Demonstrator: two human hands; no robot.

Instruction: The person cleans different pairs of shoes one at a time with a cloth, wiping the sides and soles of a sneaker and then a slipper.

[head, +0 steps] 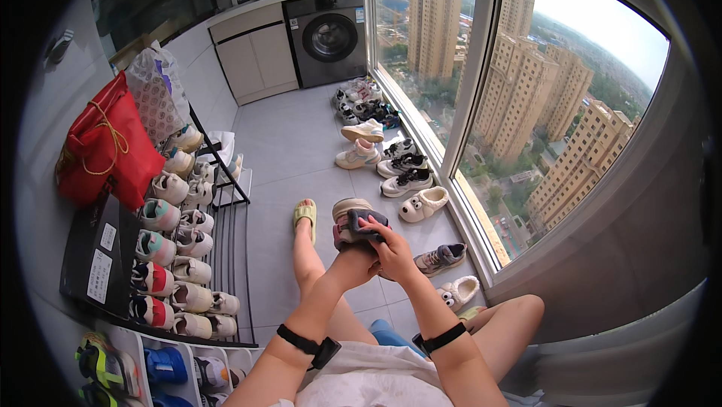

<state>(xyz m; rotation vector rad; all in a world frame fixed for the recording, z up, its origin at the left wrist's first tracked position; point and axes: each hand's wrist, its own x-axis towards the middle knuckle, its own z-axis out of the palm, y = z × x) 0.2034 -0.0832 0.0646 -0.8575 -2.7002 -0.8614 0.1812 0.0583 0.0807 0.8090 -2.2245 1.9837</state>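
Note:
In front of me a sneaker [343,235] in beige, grey and pink is held off the floor, its toe pointing away. My left hand [356,265] supports it at the heel end; its fingers are hidden, perhaps inside the opening. With my right hand [389,244] I press a dark grey cloth [361,221] onto the shoe's upper side, pink-nailed fingers over the cloth. A similar grey sneaker [441,259] stands on the floor to the right, beside a white fleecy clog with cartoon eyes [459,293].
At left, a black metal shoe rack [230,238] carries several shoes, a black shoebox [96,255] and a red bag [110,142]. More shoes [406,181] line the window [451,164]. A washing machine [327,40] stands at the back. A blue seat [389,335] shows beneath me.

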